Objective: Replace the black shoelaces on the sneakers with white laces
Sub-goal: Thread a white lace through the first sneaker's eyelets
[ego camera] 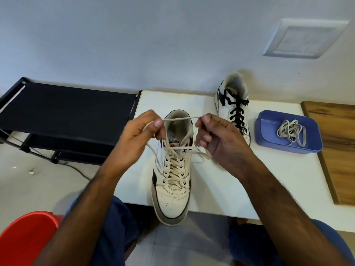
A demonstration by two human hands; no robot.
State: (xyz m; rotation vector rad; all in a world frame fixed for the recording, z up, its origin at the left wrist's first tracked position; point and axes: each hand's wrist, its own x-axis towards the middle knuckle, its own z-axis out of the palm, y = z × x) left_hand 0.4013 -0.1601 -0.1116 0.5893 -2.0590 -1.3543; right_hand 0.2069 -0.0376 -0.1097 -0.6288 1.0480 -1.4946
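A cream-white leather sneaker with dark side panels (173, 169) is stood on the white tabletop (226, 185), its toe hanging just past the near edge and its heel toward the wall. It is threaded through all its eyelets with a flat white lace (173, 166). The two free ends of that lace are lifted above the shoe's opening: one end is pinched between thumb and fingers of the left hand (142, 131), the other is pinched by the curled fingers of the right hand (213, 137), and a short stretch of lace is drawn taut between the two hands.

Farther back, near the wall, a second white sneaker (233, 104) is stood, laced with a black shoelace (237, 110). Just to its right a shallow blue plastic tray (269, 131) is set, with a loose tangle of white lace (291, 131) lying in it.

The tabletop's right edge is met by a brown wooden board (334, 143). To the left, apart from the tabletop, a black metal rack (63, 112) is placed against the pale wall, on which a white switch plate (305, 39) is mounted. A red plastic seat (25, 240) is seen at the lower left, above a light tiled floor (28, 189). Bare tabletop is left between the near sneaker and the tray.
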